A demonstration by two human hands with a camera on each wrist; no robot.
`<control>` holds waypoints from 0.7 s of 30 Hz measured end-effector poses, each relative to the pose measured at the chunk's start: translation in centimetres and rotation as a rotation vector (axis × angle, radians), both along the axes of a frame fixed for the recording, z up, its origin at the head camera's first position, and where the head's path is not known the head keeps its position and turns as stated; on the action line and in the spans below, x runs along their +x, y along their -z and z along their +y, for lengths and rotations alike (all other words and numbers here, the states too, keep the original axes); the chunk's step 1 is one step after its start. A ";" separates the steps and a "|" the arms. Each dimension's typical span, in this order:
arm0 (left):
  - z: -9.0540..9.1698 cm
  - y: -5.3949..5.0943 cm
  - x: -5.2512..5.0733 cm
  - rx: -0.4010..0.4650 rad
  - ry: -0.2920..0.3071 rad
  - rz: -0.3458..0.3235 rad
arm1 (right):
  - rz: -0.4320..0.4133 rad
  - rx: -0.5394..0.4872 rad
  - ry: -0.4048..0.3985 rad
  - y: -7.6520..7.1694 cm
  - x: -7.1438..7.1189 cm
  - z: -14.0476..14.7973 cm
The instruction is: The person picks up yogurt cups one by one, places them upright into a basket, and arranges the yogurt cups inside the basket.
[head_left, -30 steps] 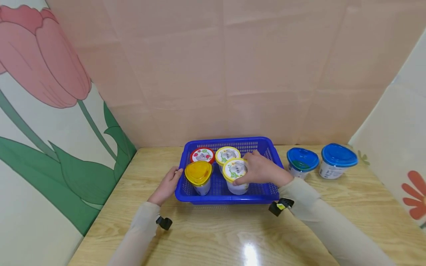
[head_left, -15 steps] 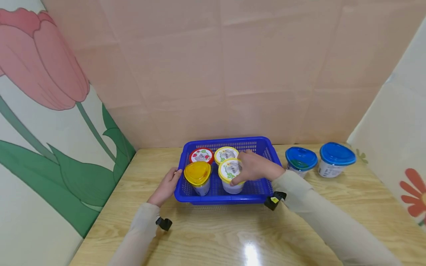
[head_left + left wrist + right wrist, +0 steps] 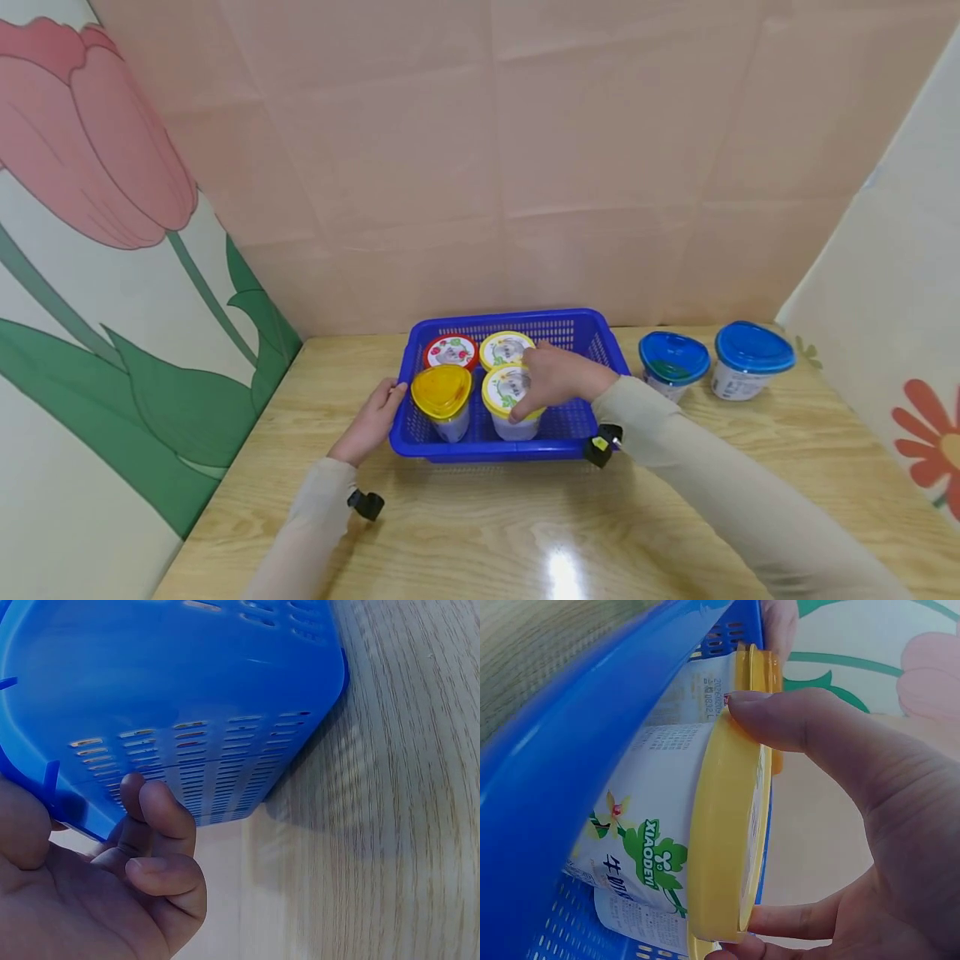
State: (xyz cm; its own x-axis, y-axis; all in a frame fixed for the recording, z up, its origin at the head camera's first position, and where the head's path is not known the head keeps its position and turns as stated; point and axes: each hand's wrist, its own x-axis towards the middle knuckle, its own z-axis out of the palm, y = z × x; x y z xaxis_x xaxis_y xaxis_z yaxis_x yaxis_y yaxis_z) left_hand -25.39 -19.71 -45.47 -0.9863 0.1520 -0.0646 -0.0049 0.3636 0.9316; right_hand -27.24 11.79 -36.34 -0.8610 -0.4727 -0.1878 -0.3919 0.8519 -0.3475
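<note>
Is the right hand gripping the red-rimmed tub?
No, the right hand grips the front yellow-rimmed XIAODEYI tub; the red-rimmed tub sits farther back.

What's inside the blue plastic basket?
I can see a red-rimmed tub, a yellow-lidded tub, a rear yellow-rimmed tub and a front yellow-rimmed tub gripped by the right hand. That hand covers part of the basket; all four are lidded, so their contents are hidden.

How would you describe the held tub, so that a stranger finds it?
On the wooden table is a blue basket. The held tub is in its front row, right of the plain yellow lid. Its printed lid matches the twin tub behind, but the right hand grips only this one.
</note>
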 end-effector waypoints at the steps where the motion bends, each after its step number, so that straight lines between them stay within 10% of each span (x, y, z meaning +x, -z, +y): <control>1: 0.0 0.0 0.0 -0.002 0.002 -0.001 | -0.010 0.004 0.004 0.0 -0.1 -0.1; 21: -0.1 -0.2 -0.1 -0.020 0.011 -0.024 | -0.030 0.079 -0.012 0.5 0.0 -1.7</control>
